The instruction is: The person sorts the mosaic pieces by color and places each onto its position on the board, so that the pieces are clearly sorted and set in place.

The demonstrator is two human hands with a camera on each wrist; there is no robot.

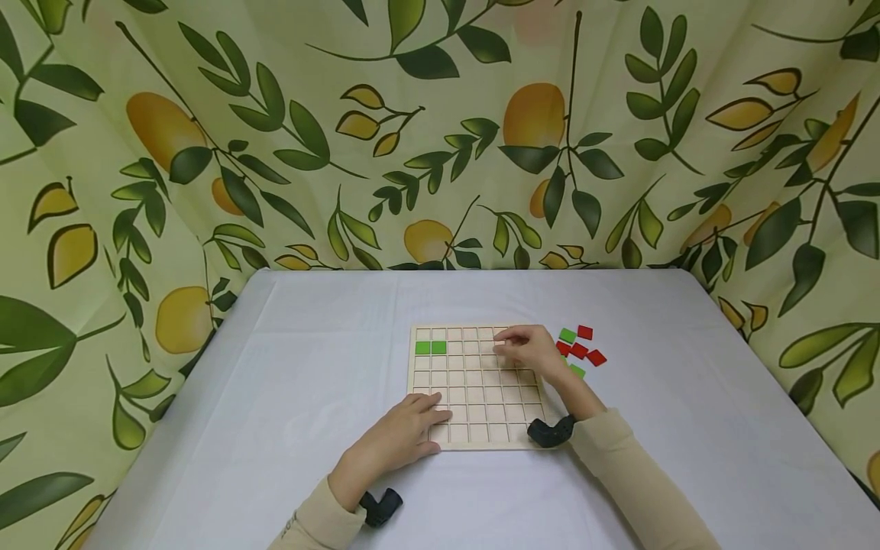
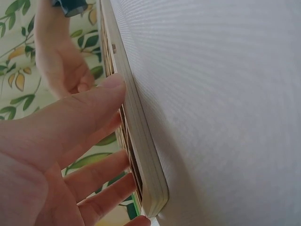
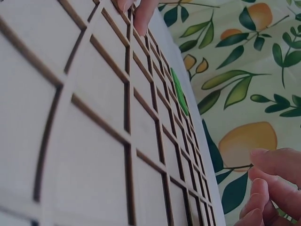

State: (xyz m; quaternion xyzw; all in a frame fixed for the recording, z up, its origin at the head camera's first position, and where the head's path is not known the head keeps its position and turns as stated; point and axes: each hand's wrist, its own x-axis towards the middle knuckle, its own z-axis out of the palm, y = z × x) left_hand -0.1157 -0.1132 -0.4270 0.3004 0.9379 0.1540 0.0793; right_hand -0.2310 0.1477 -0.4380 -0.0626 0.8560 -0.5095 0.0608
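Observation:
A square wooden grid board [image 1: 477, 395] lies on the table, with two green square tiles [image 1: 431, 347] side by side in its second row from the back, at the left. My left hand [image 1: 406, 429] rests on the board's front left corner, fingers spread over the cells; in the left wrist view its thumb [image 2: 110, 87] touches the board's edge. Above the back right cells hovers my right hand [image 1: 529, 350], fingers bent and thumb close to them. No tile shows at the right hand's fingertips [image 3: 258, 154], and I cannot tell whether they pinch one.
Several loose red tiles [image 1: 580, 351] and green tiles [image 1: 567, 334] lie right of the board, some partly behind the right hand and wrist. A white cloth covers the table [image 1: 330, 344]. Leaf-and-fruit patterned curtains [image 1: 426, 153] stand behind and at both sides. Black bands [image 1: 550, 433] sit at the wrists.

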